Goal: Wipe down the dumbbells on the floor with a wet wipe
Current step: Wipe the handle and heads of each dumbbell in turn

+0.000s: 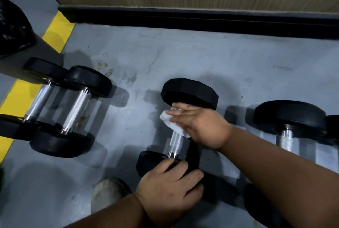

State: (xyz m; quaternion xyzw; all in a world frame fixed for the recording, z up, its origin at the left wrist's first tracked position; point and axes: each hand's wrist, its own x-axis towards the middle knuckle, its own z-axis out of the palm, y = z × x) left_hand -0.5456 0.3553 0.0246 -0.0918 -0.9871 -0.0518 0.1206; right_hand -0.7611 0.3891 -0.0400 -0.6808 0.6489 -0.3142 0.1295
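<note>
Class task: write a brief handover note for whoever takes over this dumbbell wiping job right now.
Right hand presses the wet wipe on the handle of the middle dumbbell, near its far head.
Left hand grips its near head, steadying it.
Done: cannot tell which dumbbells are already wiped.
Left: finish this handle and heads; check the pair on the left and the dumbbells on the right.

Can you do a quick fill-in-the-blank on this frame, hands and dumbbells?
1. The right hand presses a white ____ against the knurled chrome handle.
2. The left hand grips the middle black dumbbell's ____ head.
3. A ____ painted stripe runs along the grey floor.
4. Two more dumbbells lie to its ____.

Missing: wet wipe; near; yellow; left
</note>
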